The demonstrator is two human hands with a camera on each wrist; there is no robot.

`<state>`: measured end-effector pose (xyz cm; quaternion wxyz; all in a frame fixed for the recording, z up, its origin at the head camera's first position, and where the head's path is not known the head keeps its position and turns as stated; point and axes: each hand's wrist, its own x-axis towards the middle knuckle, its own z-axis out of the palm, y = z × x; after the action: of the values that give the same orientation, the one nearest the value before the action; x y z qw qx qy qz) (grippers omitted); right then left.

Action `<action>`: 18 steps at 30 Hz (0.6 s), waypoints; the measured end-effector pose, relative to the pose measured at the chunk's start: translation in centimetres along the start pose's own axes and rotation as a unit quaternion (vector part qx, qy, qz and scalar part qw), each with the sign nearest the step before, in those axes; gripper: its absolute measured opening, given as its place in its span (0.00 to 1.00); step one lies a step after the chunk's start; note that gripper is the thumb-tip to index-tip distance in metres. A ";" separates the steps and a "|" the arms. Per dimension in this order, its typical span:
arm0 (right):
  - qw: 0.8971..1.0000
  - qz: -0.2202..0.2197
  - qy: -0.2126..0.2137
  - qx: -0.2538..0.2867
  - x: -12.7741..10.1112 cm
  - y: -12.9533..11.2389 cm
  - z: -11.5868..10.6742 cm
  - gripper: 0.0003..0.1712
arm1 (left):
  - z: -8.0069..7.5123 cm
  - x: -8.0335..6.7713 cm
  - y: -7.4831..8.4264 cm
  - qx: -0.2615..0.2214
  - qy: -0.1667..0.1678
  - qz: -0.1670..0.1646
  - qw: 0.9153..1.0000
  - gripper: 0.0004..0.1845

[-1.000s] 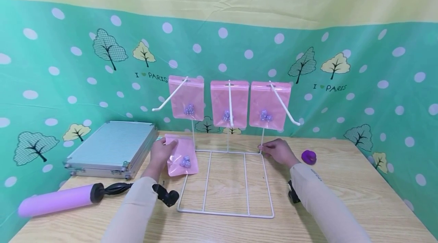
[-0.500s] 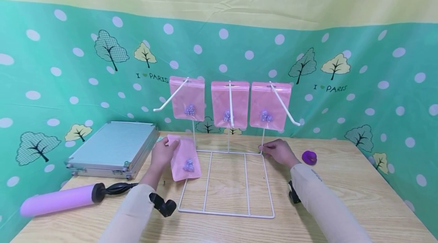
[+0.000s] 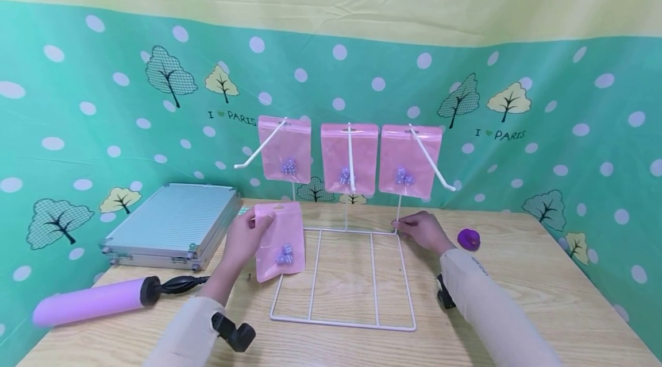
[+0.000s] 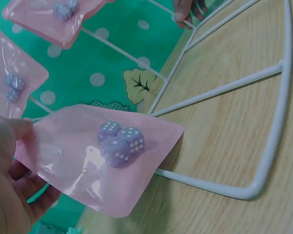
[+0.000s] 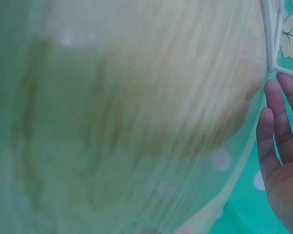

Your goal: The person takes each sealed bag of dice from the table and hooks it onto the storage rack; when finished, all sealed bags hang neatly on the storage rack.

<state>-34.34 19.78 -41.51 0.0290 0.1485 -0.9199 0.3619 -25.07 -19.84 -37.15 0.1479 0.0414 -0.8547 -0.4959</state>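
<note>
My left hand (image 3: 245, 238) pinches a pink zip pouch (image 3: 276, 235) by its upper left edge, thumb in front. Through its clear front, several purple dice (image 4: 119, 141) with white dots show at the bottom. The pouch hangs above the rear left part of a white wire display rack (image 3: 373, 281). My right hand (image 3: 424, 230) grips the rack's right upright just above its base corner; the right wrist view catches only some of its fingers (image 5: 278, 122). Similar pink pouches with dice hang on the left hook (image 3: 261, 146), the middle hook (image 3: 351, 157) and the right hook (image 3: 431, 160).
Left of the rack lies a light-blue ribbed case (image 3: 173, 217). In front of it is a lilac hand pump (image 3: 93, 301) with a black end. A small purple object (image 3: 468, 239) sits right of my right hand. A patterned cloth (image 3: 336, 57) hangs behind the wooden table (image 3: 527, 275).
My left hand has shifted slightly, bringing the pouch a little to the right and nearer to me, its top slot now visible. My right hand stays on the rack.
</note>
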 end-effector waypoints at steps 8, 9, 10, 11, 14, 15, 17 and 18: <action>1.000 0.004 -0.001 0.008 -0.1 0.0 0.0 0.16 | -0.3 -1.4 1.2 -0.005 -0.014 0.051 0.999 0.16; 1.000 0.005 -0.001 0.008 -0.1 0.0 0.0 0.16 | -0.4 -1.6 1.3 -0.007 -0.016 0.056 0.998 0.15; 1.000 0.005 -0.001 0.008 -0.1 0.0 0.0 0.16 | -0.4 -1.7 1.4 -0.008 -0.019 0.062 0.998 0.15; 1.000 0.007 0.000 0.009 -0.1 0.0 0.0 0.16 | -0.4 -1.8 1.4 -0.011 -0.021 0.066 0.998 0.14; 1.000 0.008 0.002 0.009 0.0 0.0 0.1 0.16 | -0.5 -2.2 1.7 -0.015 -0.026 0.081 0.996 0.13; 1.000 0.008 0.002 0.010 0.0 0.0 0.2 0.16 | -0.6 -2.3 1.8 -0.017 -0.028 0.085 0.996 0.14; 1.000 0.010 0.004 0.013 -0.1 -0.1 0.2 0.15 | -0.8 -2.6 2.1 -0.021 -0.031 0.093 0.995 0.14; 1.000 0.010 0.005 0.015 -0.1 -0.1 0.2 0.15 | -1.0 -2.8 2.3 -0.024 -0.033 0.097 0.994 0.14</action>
<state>-34.24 19.58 -41.65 0.0277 0.1381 -0.9157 0.3763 -21.93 -18.90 -35.31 0.1677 -0.0618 -0.8467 -0.5011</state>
